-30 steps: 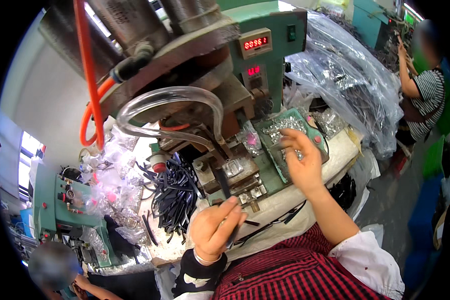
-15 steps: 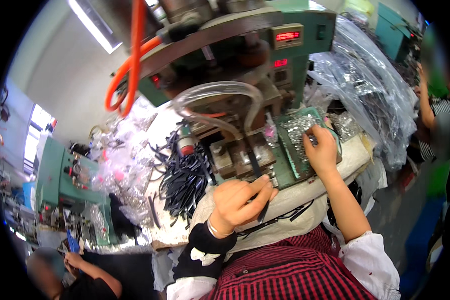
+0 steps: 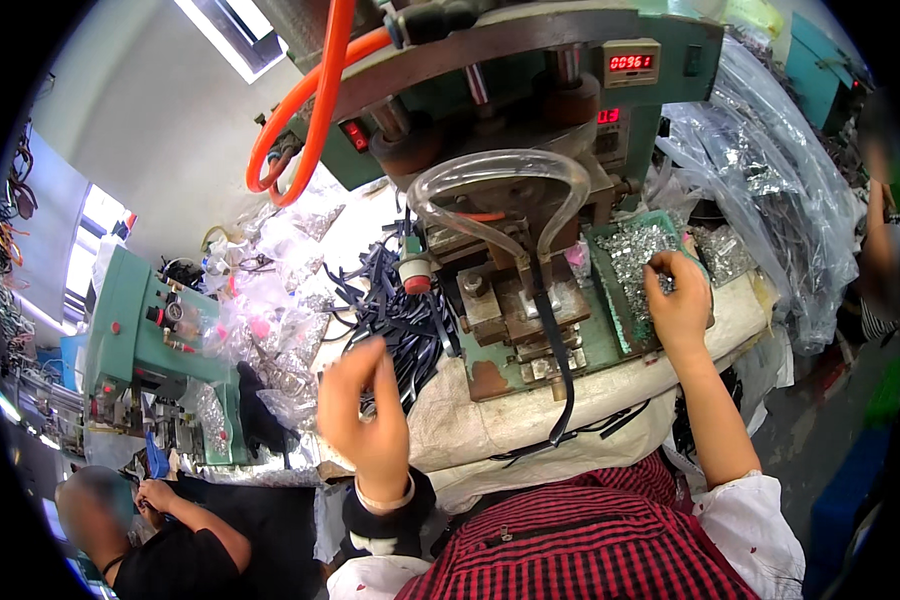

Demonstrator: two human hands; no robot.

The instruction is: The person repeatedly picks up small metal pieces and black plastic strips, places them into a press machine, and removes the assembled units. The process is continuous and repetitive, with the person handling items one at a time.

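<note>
My left hand, slightly blurred, hovers just in front of a heap of black strips, thumb and fingers apart with nothing visible between them. My right hand rests over a green tray of small shiny metal pieces, its fingers bent inward among them. Whatever its fingertips pinch is too small to make out. A single black strip lies in the metal fixture of the press. Its loose end hangs over the front edge, touched by neither hand.
The green press stands over the fixture, with a clear bent tube and an orange hose. Plastic bags lie to the left. Clear sheeting hangs at right. A person works at lower left.
My left hand has let go of the black strip at the fixture and moved left toward the heap. The strip's end now hangs free. My right hand stays at the metal pieces.
</note>
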